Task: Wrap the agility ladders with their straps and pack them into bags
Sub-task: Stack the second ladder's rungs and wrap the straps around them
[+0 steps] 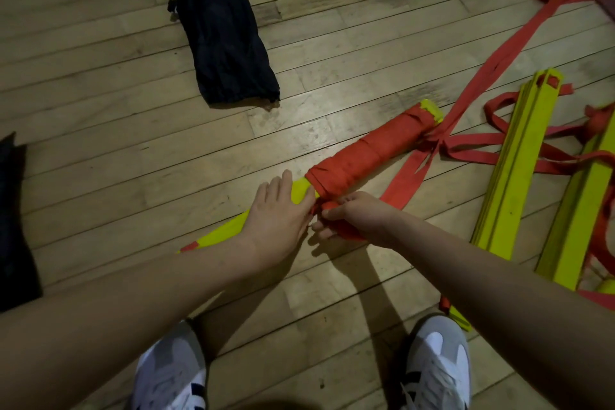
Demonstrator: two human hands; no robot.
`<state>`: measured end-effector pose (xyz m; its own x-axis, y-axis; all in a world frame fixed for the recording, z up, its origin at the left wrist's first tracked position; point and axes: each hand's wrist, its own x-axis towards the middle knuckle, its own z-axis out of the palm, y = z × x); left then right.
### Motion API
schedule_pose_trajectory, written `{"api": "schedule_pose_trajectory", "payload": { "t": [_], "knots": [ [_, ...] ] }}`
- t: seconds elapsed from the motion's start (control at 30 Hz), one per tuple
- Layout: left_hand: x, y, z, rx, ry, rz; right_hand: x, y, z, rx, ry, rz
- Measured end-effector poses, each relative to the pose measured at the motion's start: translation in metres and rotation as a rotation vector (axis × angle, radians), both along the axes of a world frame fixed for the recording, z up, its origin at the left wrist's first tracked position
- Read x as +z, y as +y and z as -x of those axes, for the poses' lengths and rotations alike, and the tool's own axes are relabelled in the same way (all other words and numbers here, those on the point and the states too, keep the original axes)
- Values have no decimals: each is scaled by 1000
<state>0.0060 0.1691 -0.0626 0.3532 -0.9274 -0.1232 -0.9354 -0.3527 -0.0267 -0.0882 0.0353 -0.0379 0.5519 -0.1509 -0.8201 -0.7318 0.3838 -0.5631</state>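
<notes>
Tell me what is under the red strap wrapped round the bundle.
Yellow rungs stick out of the red strap wrapping at both ends; their middle stretch is covered, so their number is hidden.

Bare floor (100,83) left (straps (472,146) rt)

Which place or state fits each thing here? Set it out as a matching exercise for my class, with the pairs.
Things:
1. black bag
2. left hand
3. right hand
4. bare yellow rungs

Places or states:
A. pinches the red strap
B. stacked at the right, unwrapped
C. lies flat at the top
D. presses on the wrapped bundle

Pairs: 1-C, 2-D, 3-A, 4-B
</notes>
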Motion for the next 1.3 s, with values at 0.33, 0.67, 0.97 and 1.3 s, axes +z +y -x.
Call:
{"api": "schedule_pose_trajectory", "payload": {
  "t": [0.33,0.67,0.97,1.3],
  "knots": [
    [12,-10,-2,209,144,-192,5,3,4,24,24,161],
    [8,-24,-20,247,105,-184,16,5,0,-39,-24,177],
    [12,-44,-44,253,-74,-136,20,-5,0,-72,-75,6],
    [-13,1,-14,-72,-80,134,7,2,3,-84,-52,-12]
  ]
}}
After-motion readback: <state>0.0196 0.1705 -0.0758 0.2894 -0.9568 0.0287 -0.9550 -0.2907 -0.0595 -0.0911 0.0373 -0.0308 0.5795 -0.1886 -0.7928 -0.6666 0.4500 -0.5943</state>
